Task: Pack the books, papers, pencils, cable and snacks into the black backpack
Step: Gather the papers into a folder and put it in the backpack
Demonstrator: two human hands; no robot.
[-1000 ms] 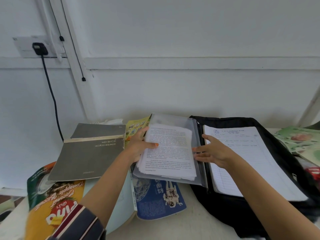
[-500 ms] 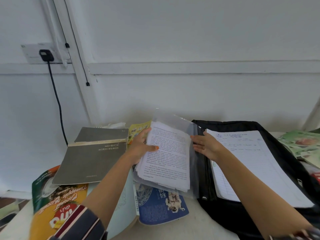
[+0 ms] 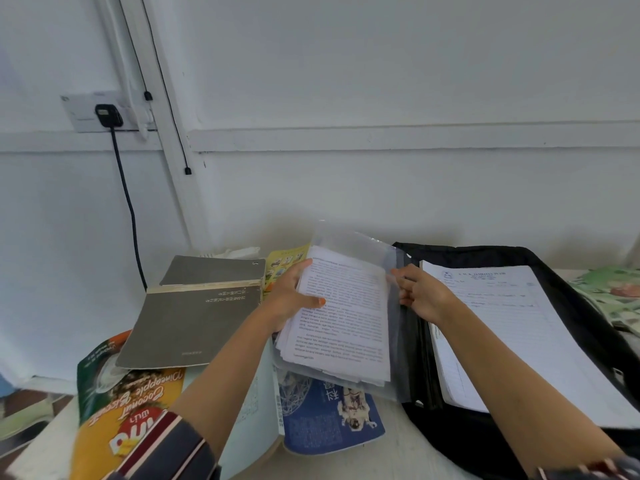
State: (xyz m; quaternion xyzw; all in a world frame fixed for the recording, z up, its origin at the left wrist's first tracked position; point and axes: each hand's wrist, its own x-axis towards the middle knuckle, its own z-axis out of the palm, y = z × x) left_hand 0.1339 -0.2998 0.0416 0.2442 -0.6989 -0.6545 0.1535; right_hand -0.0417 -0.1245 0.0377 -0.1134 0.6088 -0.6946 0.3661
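White wall backs the worktop point(image 3: 398, 455). Both hands grip one clear folder of printed papers point(image 3: 341, 317), tilted: left hand point(image 3: 294, 299) on its left edge, right hand point(image 3: 420, 294) on its right. Right lies the open black backpack point(image 3: 585, 327) holding one lined pad point(image 3: 519, 334). Left: two grey books point(image 3: 194, 317), one snack bag point(image 3: 128, 403), near, one blue book point(image 3: 329, 417).

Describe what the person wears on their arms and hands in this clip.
The left arm is bare up to a dark sleeve with maroon and pale stripes at the bottom edge of the view. The left hand has an orange-painted thumbnail. The right arm is bare, and the right hand shows no rings. Something dark with reddish marks sits by the right elbow, too blurred to name.
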